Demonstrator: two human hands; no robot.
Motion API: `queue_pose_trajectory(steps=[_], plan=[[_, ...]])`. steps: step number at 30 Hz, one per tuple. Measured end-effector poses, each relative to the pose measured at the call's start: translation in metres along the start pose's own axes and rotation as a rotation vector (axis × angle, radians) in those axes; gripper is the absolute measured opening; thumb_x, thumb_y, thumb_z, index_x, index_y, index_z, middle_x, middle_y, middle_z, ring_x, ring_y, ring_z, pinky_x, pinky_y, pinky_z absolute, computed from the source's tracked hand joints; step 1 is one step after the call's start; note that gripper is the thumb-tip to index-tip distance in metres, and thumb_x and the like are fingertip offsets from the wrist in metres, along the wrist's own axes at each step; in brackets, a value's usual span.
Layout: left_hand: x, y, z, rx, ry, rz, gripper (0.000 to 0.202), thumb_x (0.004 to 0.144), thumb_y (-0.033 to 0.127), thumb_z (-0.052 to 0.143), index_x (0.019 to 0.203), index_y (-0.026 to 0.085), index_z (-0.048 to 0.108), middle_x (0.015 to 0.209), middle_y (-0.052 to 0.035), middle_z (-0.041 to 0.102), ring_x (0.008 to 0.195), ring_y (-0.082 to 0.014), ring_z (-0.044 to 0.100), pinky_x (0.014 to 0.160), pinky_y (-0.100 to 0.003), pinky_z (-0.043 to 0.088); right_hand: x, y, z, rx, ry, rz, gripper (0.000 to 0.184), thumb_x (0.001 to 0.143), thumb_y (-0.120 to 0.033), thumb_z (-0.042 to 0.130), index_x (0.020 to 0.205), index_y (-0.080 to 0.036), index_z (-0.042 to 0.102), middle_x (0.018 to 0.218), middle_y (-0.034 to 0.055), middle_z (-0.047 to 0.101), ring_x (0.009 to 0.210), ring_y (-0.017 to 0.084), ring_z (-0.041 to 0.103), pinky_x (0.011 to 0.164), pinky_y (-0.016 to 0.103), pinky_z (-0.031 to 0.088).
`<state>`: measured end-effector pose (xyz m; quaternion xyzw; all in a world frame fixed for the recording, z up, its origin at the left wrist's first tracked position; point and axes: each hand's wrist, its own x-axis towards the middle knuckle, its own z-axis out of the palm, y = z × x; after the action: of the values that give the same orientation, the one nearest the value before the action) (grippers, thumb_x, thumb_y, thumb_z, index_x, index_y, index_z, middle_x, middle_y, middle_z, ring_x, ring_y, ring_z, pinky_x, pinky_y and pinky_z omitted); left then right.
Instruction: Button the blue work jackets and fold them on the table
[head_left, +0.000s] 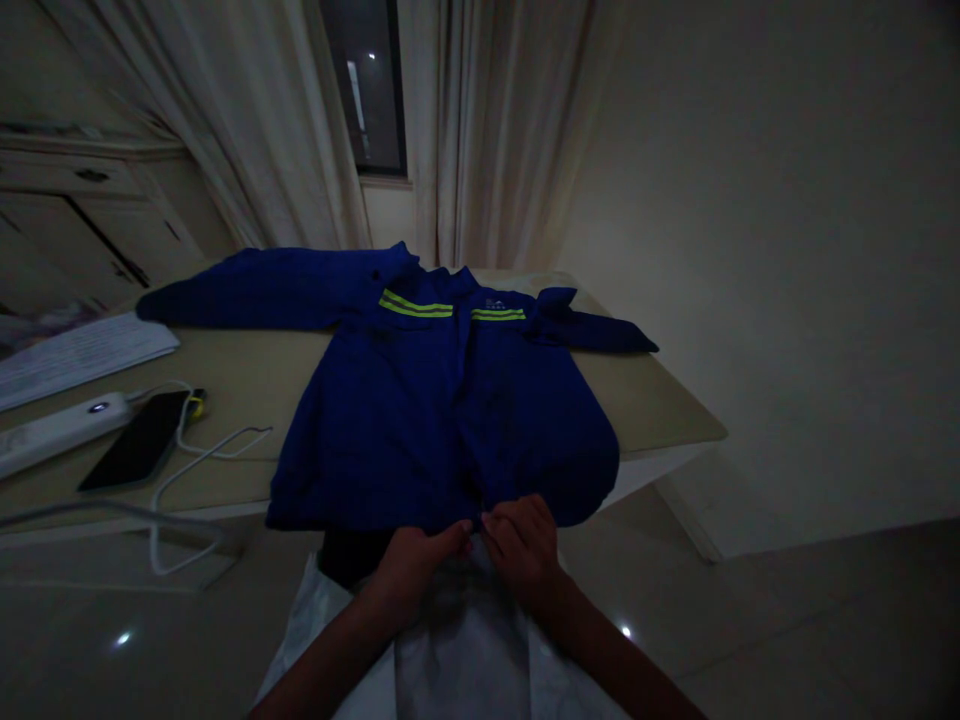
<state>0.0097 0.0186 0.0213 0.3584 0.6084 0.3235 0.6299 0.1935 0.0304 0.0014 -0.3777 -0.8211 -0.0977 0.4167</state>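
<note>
A blue work jacket [397,400] with yellow-green reflective stripes across the chest lies spread on the table, collar away from me and both sleeves stretched out sideways. Its bottom hem hangs at the near table edge. At the middle of that hem, my left hand [420,565] pinches the cloth between thumb and fingers. Close beside it, my right hand [525,545] is closed on the hem at the front opening. The fingertips of both hands almost meet there. Whatever small fastening sits between them is too dark to make out.
On the left of the cream-topped table [667,415] are a black phone [139,440], a white power strip [64,435], a white cable [176,500] and papers [82,355]. Curtains [502,130] and a window stand behind; a wall [787,250] rises on the right.
</note>
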Motion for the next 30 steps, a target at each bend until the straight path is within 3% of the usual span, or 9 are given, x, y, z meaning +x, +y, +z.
queue_pose_trajectory(steps=[6,8,11,21,30], plan=[[0.005,-0.008,-0.005,-0.012,0.016,0.083,0.044,0.068,0.058,0.083,0.059,0.016,0.073,0.061,-0.0069,0.069,0.059,-0.0202,0.062,0.057,-0.03,0.047,0.003,0.003,0.0,0.124,-0.037,0.031,0.015,0.097,-0.012,0.058,0.092,-0.024,0.063,0.08,0.0041,0.07,0.074,0.019,0.066,0.07,0.036,0.046],[0.002,-0.004,-0.004,-0.038,0.026,0.085,0.047,0.069,0.062,0.08,0.063,0.015,0.074,0.061,-0.0069,0.069,0.061,-0.0207,0.063,0.059,-0.03,0.049,0.004,0.004,-0.003,0.212,-0.073,0.114,0.011,0.095,-0.016,0.062,0.103,-0.023,0.064,0.091,0.0069,0.072,0.085,0.022,0.068,0.076,0.038,0.05],[-0.002,0.003,0.0,-0.099,0.028,0.05,0.051,0.065,0.064,0.081,0.069,0.014,0.075,0.065,-0.0077,0.071,0.062,-0.0216,0.065,0.06,-0.031,0.051,0.005,0.008,-0.009,0.377,-0.146,0.277,0.027,0.09,-0.021,0.068,0.116,-0.023,0.063,0.103,0.0091,0.073,0.095,0.024,0.069,0.082,0.038,0.054],[-0.004,0.008,0.004,-0.08,0.146,0.066,0.054,0.058,0.065,0.083,0.071,0.013,0.074,0.075,-0.0118,0.075,0.071,-0.0249,0.069,0.064,-0.032,0.055,0.012,0.015,-0.016,0.767,-0.195,0.446,0.007,0.093,-0.023,0.071,0.099,-0.022,0.072,0.094,0.0042,0.07,0.087,0.018,0.069,0.077,0.03,0.052],[-0.001,0.008,-0.001,0.016,0.104,0.099,0.05,0.061,0.057,0.085,0.08,0.011,0.079,0.089,-0.0157,0.08,0.087,-0.0323,0.075,0.076,-0.036,0.059,0.013,0.011,-0.011,0.671,-0.164,0.476,0.003,0.097,-0.022,0.066,0.094,-0.022,0.067,0.091,0.003,0.067,0.085,0.017,0.065,0.077,0.03,0.05]])
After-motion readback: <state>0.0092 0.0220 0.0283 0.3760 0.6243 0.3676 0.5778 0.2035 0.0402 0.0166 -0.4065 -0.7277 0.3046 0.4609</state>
